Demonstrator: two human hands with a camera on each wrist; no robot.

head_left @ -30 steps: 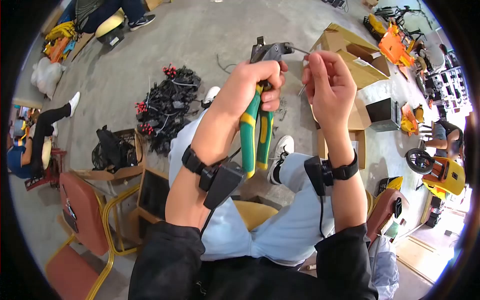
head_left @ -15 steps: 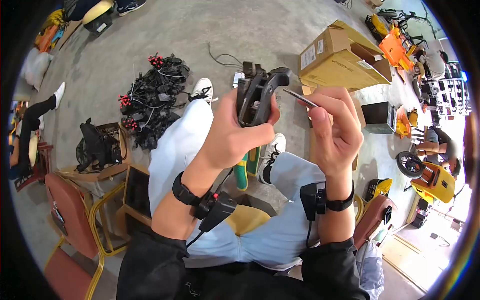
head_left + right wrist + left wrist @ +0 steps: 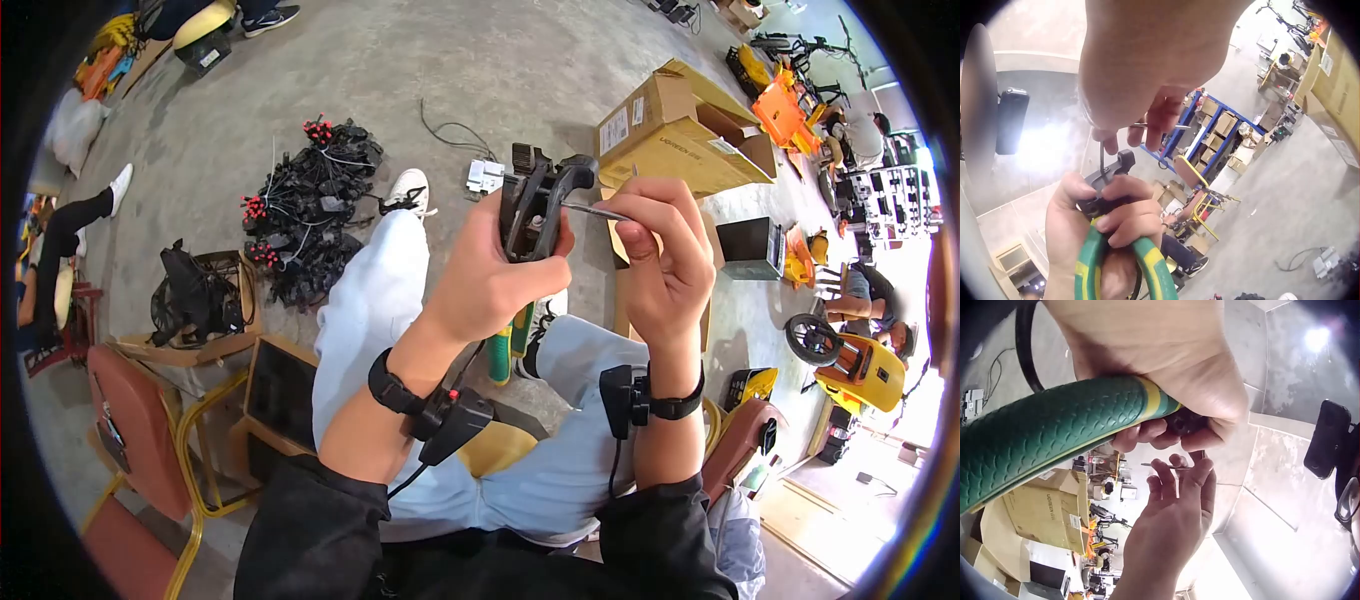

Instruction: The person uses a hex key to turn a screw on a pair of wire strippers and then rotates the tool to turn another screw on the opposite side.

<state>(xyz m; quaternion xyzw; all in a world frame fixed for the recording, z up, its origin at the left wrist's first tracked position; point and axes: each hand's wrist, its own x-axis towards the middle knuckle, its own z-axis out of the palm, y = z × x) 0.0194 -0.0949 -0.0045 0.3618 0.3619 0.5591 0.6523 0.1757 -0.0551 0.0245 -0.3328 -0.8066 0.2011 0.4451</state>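
In the head view my left hand (image 3: 495, 290) grips a black bracket with a curved, lever-like arm (image 3: 540, 212). The same hand holds pliers (image 3: 1054, 422) whose green and yellow handles (image 3: 1089, 265) hang below the palm; their head is mostly hidden by the fingers. My right hand (image 3: 672, 270) pinches a thin, bent metal hex key (image 3: 597, 211) between thumb and fingers. Seen from the right wrist, the key's shaft (image 3: 1102, 155) meets a screw on the bracket (image 3: 1105, 181), while its other arm sticks out sideways past the fingers.
An open cardboard box (image 3: 640, 125) stands on the floor ahead to the right. Bundled black parts with red ends (image 3: 315, 215) lie to the left, near a small silvery object (image 3: 485, 176) and a cable. Chairs (image 3: 150, 430) flank my knees. Another person sits by a yellow vehicle (image 3: 865, 375).
My left hand has turned, exposing the bracket's open side, and the plier handles now show less. The right hand has re-angled the hex key and brought its tip back against the bracket.
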